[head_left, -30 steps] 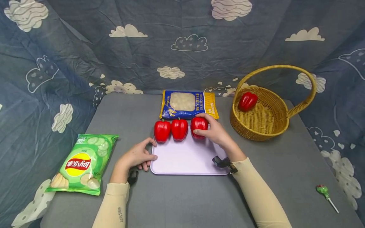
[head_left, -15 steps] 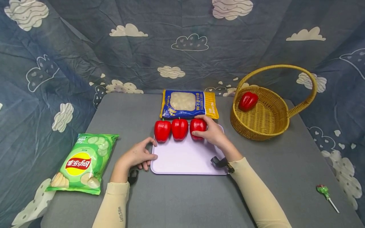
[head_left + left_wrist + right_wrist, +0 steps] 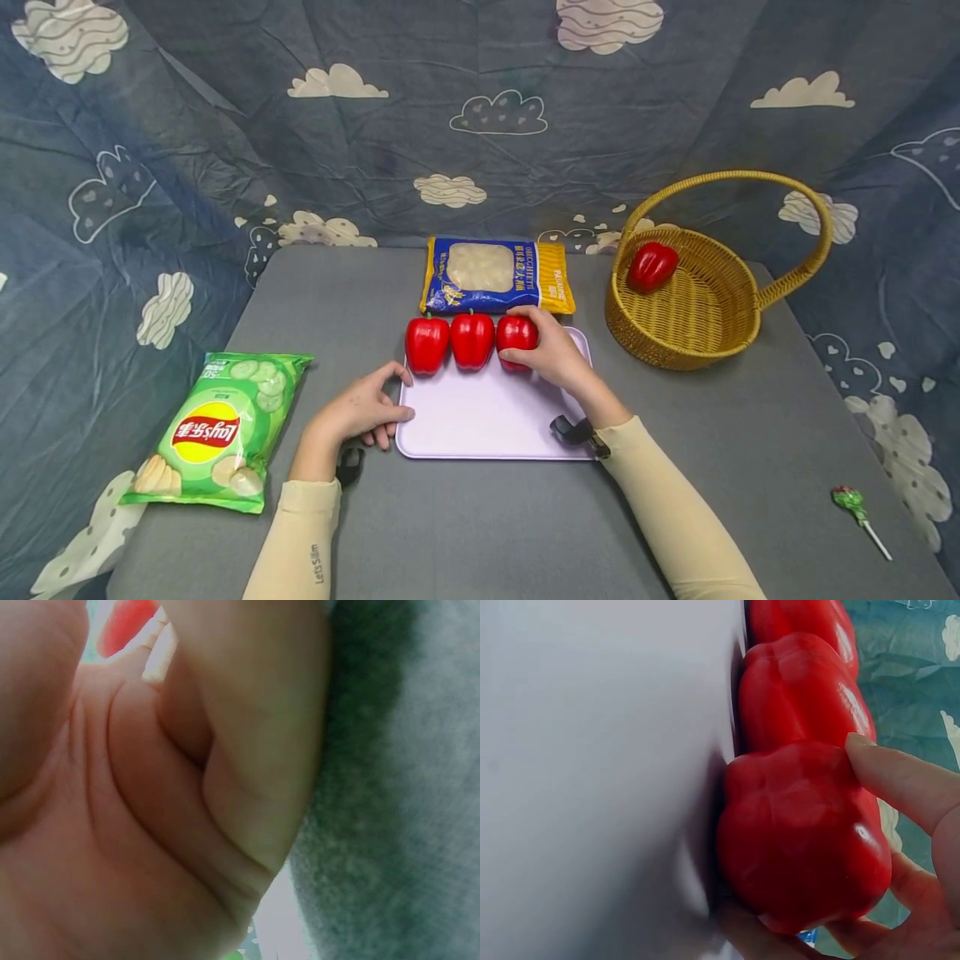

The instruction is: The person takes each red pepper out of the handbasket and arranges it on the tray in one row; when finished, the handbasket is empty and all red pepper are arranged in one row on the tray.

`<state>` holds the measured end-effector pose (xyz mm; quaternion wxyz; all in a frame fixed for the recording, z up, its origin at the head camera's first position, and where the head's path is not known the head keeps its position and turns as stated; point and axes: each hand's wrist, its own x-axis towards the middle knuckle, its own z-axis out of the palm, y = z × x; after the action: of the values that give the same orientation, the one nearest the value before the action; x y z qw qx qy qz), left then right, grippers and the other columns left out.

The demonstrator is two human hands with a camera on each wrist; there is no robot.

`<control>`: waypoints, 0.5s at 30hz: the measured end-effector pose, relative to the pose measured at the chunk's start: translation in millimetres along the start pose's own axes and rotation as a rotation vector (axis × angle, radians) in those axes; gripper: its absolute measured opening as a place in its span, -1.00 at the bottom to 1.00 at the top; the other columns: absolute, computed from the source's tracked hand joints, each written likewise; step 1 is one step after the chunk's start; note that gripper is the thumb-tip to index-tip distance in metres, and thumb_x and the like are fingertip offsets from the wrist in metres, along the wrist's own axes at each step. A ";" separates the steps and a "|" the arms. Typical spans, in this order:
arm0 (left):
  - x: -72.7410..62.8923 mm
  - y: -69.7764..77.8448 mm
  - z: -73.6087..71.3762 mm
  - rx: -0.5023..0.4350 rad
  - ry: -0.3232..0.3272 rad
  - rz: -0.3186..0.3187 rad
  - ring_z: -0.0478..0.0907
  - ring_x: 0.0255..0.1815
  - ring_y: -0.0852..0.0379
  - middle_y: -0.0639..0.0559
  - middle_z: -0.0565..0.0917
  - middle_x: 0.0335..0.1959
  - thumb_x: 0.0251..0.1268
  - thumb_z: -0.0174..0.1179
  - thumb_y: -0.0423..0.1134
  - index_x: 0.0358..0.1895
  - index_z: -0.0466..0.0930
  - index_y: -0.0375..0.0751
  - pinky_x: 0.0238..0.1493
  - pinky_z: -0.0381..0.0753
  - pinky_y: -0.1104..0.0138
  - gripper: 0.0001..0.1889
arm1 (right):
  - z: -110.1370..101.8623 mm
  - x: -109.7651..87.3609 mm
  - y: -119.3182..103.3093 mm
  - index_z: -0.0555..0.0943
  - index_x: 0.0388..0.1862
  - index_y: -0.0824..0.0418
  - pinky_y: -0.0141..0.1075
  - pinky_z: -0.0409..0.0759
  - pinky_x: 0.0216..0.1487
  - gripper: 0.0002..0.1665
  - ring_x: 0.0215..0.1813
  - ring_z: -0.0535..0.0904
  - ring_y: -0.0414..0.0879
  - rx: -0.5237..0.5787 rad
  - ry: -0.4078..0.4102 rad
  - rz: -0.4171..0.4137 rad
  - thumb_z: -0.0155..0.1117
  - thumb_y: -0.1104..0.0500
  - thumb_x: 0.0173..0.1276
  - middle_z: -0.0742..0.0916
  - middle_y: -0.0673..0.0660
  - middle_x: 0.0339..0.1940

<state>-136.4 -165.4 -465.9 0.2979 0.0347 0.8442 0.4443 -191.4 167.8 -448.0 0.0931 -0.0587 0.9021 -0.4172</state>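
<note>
On the far side of a pale lilac tray [image 3: 480, 425], three red bell peppers stand in a row. My right hand [image 3: 558, 357] holds the rightmost pepper [image 3: 514, 336] between thumb and fingers. Right beside it is the middle pepper [image 3: 472, 342], with the left pepper [image 3: 427, 347] farther along. The right wrist view shows the held pepper [image 3: 802, 840] from its lobed end, low against the tray. My left hand [image 3: 352, 410] grips the tray's left edge, thumb and index fingertip at the rim. Its curled fingers [image 3: 247, 712] fill the left wrist view.
Behind the tray lies a blue and yellow pasta bag [image 3: 480, 304]. A wicker basket [image 3: 678, 354] with a tall handle stands at the back right, holding another red pepper [image 3: 652, 267]. A green chip bag [image 3: 225, 433] lies left; a lollipop [image 3: 851, 502] is at the right.
My right hand has slid the rightmost pepper left, closing the gap to the middle pepper. My left hand has stayed at the tray's edge.
</note>
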 end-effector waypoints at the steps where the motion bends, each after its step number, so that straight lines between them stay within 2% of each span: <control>1: 0.0 0.0 0.0 0.000 0.000 0.000 0.65 -0.71 0.07 -0.05 0.67 -0.58 0.37 0.44 -0.15 0.26 0.40 0.07 -0.64 0.52 0.35 -0.50 | 0.1 0.0 -0.1 0.41 0.50 0.00 0.32 0.54 0.40 -0.20 0.46 0.49 0.33 0.001 -0.002 0.002 0.55 0.04 0.35 0.48 0.27 0.54; 15: -0.8 0.5 0.9 0.001 0.004 0.003 0.65 -0.70 0.08 -0.06 0.67 -0.57 0.37 0.44 -0.15 0.25 0.41 0.07 -0.63 0.52 0.33 -0.50 | 2.6 -0.7 -1.5 0.39 0.51 -0.02 0.33 0.56 0.38 -0.17 0.47 0.48 0.34 0.014 -0.003 0.004 0.55 0.03 0.34 0.46 0.28 0.54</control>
<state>-135.4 -164.7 -465.6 0.2956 0.0351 0.8449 0.4444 -190.1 165.0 -448.4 0.0957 -0.0566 0.8992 -0.4233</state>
